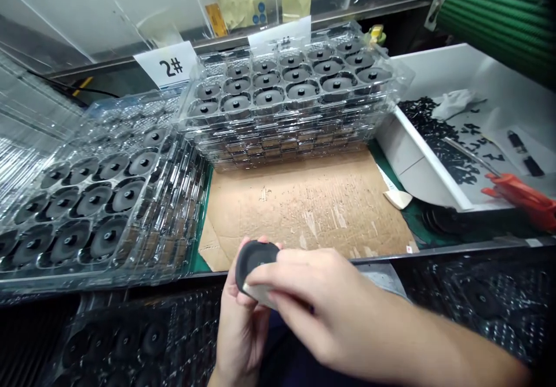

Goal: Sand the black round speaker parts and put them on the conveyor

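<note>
My left hand (241,323) holds a black rounded disc-shaped part (256,258) upright between fingers and thumb, just in front of the bench edge. The part has a pale metallic face (256,294) at its lower side, mostly hidden. My right hand (317,300) comes in from the right, its fingers closed over that face and pressing on the part. Both hands are above my lap, nearest to a sheet of worn cardboard (304,207) on the bench.
Stacked clear plastic trays (278,138) of round black parts stand behind the cardboard, with more (87,277) at left. A "2#" card (167,65) sits behind them. A white bin (430,161) holds small black pieces beside an orange tool (521,196). Dark trays (478,300) lie below the bench edge.
</note>
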Demonstrator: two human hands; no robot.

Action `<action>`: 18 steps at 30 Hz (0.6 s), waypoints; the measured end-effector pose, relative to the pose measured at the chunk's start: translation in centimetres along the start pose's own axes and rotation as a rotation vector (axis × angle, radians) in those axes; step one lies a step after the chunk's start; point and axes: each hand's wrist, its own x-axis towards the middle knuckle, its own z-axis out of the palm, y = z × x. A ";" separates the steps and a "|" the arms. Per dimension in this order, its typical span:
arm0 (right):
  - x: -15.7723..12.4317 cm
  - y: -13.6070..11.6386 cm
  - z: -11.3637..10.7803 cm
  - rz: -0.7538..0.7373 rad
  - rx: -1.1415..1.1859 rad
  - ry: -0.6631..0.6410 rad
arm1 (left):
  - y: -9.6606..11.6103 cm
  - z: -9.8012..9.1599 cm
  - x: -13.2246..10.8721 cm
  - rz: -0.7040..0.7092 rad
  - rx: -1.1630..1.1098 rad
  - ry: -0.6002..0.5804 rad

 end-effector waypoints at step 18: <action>-3.6 -0.3 -3.8 0.208 -0.160 0.047 | 0.5 0.8 0.1 -0.172 -0.035 -0.120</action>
